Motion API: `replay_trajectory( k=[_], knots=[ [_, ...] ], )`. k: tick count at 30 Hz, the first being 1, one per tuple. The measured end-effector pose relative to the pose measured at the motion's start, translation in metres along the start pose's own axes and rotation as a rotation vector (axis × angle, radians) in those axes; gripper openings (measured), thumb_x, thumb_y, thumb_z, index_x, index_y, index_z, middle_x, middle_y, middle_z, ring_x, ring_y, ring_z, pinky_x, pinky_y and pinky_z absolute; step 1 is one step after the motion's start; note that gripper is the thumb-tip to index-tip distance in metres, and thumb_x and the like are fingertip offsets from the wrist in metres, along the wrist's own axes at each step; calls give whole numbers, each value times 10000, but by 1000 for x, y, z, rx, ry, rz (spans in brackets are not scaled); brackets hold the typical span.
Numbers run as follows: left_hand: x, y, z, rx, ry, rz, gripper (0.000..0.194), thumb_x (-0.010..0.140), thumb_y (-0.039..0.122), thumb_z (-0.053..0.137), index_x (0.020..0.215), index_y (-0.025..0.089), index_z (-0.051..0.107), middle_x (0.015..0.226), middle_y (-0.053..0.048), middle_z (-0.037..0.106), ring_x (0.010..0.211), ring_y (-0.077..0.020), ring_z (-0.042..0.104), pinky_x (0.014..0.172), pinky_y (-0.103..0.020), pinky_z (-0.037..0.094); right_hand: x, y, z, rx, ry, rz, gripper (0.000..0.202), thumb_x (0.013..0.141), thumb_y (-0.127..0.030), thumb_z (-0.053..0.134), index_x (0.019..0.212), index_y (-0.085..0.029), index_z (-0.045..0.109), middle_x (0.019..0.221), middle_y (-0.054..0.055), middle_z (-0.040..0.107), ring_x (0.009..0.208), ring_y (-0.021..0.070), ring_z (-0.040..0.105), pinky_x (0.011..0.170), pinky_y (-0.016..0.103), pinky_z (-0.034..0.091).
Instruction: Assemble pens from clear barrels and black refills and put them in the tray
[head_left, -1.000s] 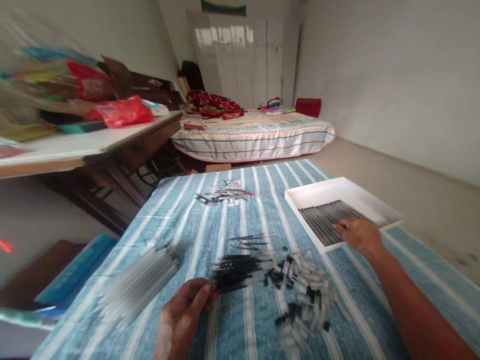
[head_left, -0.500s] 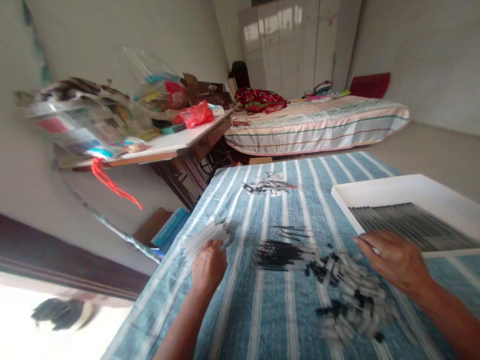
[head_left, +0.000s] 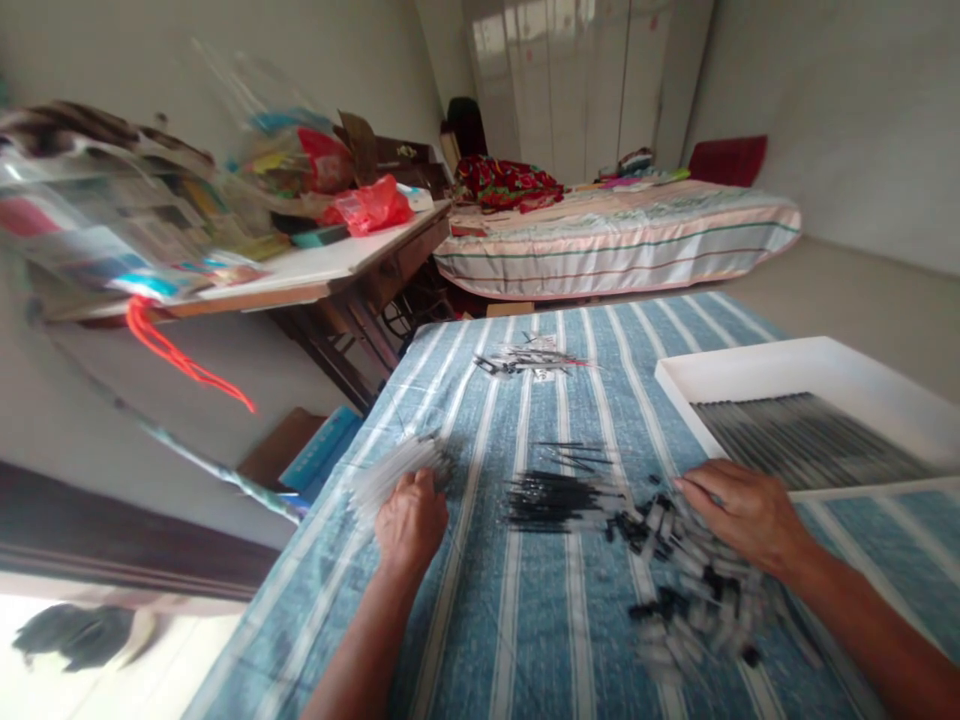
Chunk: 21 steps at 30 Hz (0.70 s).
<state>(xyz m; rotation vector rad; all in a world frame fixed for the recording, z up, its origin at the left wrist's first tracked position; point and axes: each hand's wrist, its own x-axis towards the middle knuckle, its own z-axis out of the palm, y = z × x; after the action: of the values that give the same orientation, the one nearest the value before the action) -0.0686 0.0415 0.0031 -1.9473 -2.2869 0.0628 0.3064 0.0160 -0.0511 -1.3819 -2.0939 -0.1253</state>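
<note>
Two bare hands work on either side of the black rods (head_left: 553, 502) — the left hand (head_left: 412, 513) to their left, its fingers curled onto the clear tubes (head_left: 394, 478), the right hand (head_left: 739, 508) to their right, fingertips pinched nearly together over the caps (head_left: 694, 585); whether either grips anything, I cannot tell.

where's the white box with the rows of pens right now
In the head view, the white box sits at the right of the striped cloth, just beyond the right hand.
</note>
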Motion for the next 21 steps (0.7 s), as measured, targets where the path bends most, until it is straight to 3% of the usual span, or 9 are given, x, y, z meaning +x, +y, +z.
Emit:
replay_trajectory(
  k=[11,15,19,21],
  knots=[
    [4,-2,-2,18,9,61,209,831,248,462,828,165,654,923,-158,638,897,-330,621,665,-356,461,13,-24,1,114,-68,106,332,898,-298,476,633,-193,647,600,18,610,581,131,570,586,232,400],
    [-4,2,-1,0,67,94,197,842,232,434,772,177,610,916,-141,632,891,-306,614,700,-351,447,14,-28,1,169,-147,102,258,890,-249,490,718,-187,673,685,29,649,668,143,598,648,239,432],
    [-12,10,3,-284,156,118,199,847,283,423,762,176,568,838,-113,636,795,-254,624,676,-318,437,16,-25,-3,160,-259,64,214,880,-189,494,821,-189,700,802,48,673,787,168,616,728,269,455],
    [-17,18,3,-534,118,132,199,825,343,464,769,180,564,755,-77,641,713,-225,623,650,-304,436,15,-24,-5,140,-288,36,218,882,-180,493,833,-190,705,822,54,668,807,175,613,735,277,459]
  ],
)
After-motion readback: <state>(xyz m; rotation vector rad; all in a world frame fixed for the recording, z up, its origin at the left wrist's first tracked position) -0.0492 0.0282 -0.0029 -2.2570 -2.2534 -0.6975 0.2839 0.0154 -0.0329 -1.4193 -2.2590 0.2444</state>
